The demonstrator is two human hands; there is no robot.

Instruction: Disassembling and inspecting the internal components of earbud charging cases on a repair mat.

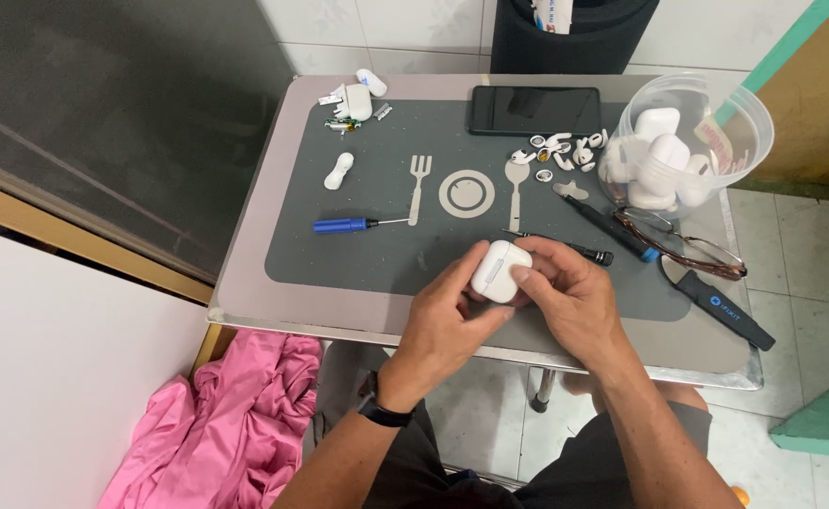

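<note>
White tile wall behind, small steel-edged worktop (245, 311) with a grey placemat (377, 254) on it. Both hands sit at 6 o'clock of the mat, wrapped round a white earbud charging case (500, 270).

Left hand (447, 316): fingers curled under and around the case's left side, thumb along its lower edge. Right hand (565, 292): thumb pressed on the case's right face, other fingers closed behind it. Case is lifted just off the mat, pale strip on its face pointing up at me. Lid looks closed; can't tell if the seam has started to part.

Step, my read: inspection or grip setup on the case, no tool in either hand. Next move likely needs a tool picked up, so one hand has to let go while the other keeps the case steady.

Around it:
- blue-handled screwdriver (344, 224) at 9 o'clock, well apart
- black-handled pick (579, 251) just beside my right fingers, 1 o'clock
- spectacles (683, 247) and black pry tool (721, 306) at 3 o'clock
- clear plastic tub (754, 118) of white cases at 2 o'clock, loose earbud parts (560, 151) beside it
- dark phone (535, 110) at 12 o'clock
- pink cloth (226, 415) on the floor, 8 o'clock
</note>
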